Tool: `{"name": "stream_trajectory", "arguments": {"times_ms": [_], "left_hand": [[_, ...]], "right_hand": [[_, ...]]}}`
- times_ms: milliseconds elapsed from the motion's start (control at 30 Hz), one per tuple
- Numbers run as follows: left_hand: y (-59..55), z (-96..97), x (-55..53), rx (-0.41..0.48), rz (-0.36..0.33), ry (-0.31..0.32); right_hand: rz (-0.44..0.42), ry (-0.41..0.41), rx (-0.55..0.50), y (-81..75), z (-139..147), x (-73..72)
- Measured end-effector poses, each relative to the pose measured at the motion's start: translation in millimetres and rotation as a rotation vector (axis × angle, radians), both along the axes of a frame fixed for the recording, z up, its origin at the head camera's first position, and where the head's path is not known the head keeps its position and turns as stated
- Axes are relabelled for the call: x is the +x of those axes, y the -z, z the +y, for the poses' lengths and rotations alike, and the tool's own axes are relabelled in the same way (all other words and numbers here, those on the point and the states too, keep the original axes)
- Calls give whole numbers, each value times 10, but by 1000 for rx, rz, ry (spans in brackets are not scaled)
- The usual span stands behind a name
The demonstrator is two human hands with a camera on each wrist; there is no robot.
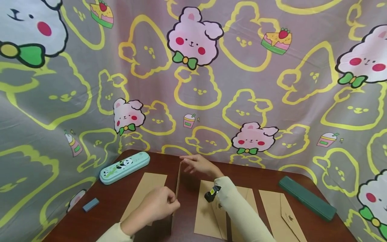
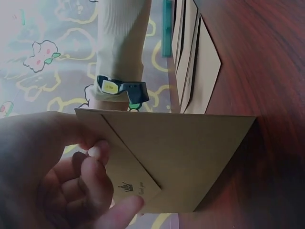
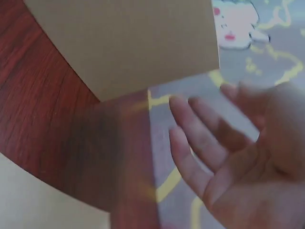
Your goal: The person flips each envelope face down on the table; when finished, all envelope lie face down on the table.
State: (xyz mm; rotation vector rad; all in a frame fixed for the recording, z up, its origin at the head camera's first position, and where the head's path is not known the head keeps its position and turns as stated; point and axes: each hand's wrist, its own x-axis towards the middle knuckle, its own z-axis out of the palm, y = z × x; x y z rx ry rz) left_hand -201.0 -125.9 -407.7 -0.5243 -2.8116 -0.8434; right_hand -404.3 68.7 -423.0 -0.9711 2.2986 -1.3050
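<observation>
My left hand (image 1: 158, 203) pinches a brown kraft paper envelope (image 2: 190, 143) by its near upper edge, so it stands on edge over the table. In the head view the envelope is seen almost edge-on. The left wrist view shows its flap, printed with a small crown and lettering. Close to the envelope's far upper corner is my right hand (image 1: 201, 164), its fingers loosely extended. In the right wrist view this hand (image 3: 238, 167) holds nothing, and its fingertips appear apart from the envelope's plain side (image 3: 138, 43).
One brown envelope (image 1: 151, 183) lies left of the held one; several others lie to the right, including a flapped envelope (image 1: 272, 205). A mint panda pencil case (image 1: 136, 163) and blue block (image 1: 90, 204) sit left, a dark green case (image 1: 306, 198) right. A patterned curtain (image 1: 199, 84) hangs behind.
</observation>
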Motion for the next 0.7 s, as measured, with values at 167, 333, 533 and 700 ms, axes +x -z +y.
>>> {"name": "stream_trajectory", "arguments": {"times_ms": [167,333,533,700], "left_hand": [[1,0,20,-8,-2,-3],[-4,-5,32,-4,3,-1],[-7,-9,40,-15,34,-21],[-5,-29,60,-26,52,-44]], "right_hand": [[0,66,112,172,45,-46],[5,44,194,353,-45,-22],[54,32,225,440,-181,39],[82,36,226,462,-219,31]]}}
